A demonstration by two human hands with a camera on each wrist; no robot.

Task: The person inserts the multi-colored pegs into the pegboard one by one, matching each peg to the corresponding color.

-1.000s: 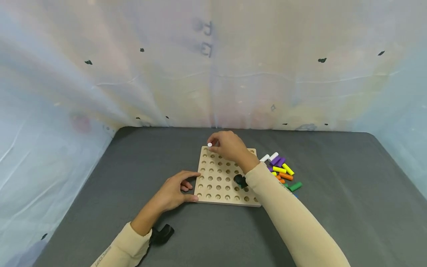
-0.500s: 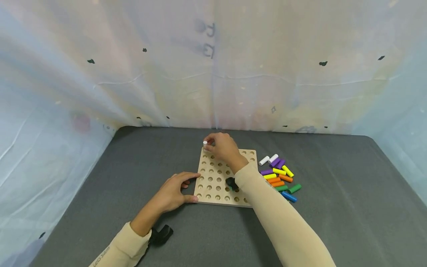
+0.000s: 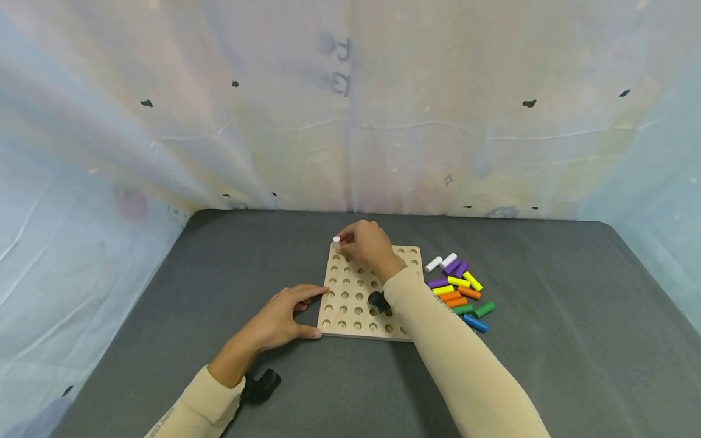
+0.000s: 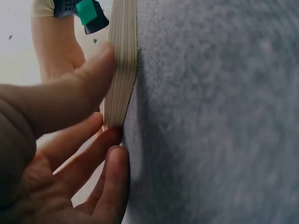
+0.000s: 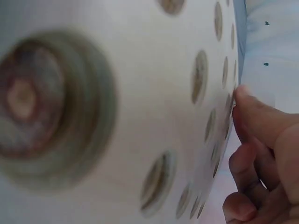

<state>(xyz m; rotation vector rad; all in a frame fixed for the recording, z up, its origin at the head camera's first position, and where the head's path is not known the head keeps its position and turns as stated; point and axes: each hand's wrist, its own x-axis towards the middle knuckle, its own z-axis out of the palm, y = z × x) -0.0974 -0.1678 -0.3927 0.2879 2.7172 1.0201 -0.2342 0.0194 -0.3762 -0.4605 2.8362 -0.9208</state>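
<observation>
A square pale wooden pegboard [image 3: 352, 289] with rows of round holes lies flat on the table. My right hand [image 3: 368, 243] pinches a short white peg [image 3: 336, 239], upright at the board's far left corner hole. How deep the peg sits cannot be made out. Along the left side, my left hand [image 3: 276, 319] touches the board with forefinger and thumb spread apart. The left wrist view shows those fingers [image 4: 88, 158] against the layered board edge [image 4: 122, 60]. In the right wrist view, thumb and fingers [image 5: 261, 116] meet beyond the holes; the peg is hardly visible there.
Right of the board lie loose pegs: white [image 3: 433, 263], purple [image 3: 437, 283], yellow [image 3: 473, 280], orange [image 3: 456, 302], green [image 3: 484, 310] and blue [image 3: 474, 323]. My right forearm hides part of the board. A pale curtain [image 3: 405, 140] hangs behind the grey table [image 3: 547, 304].
My right hand has shifted slightly left with the white peg, and the peg has come down to the corner hole. My left hand has stayed at the board's edge.
</observation>
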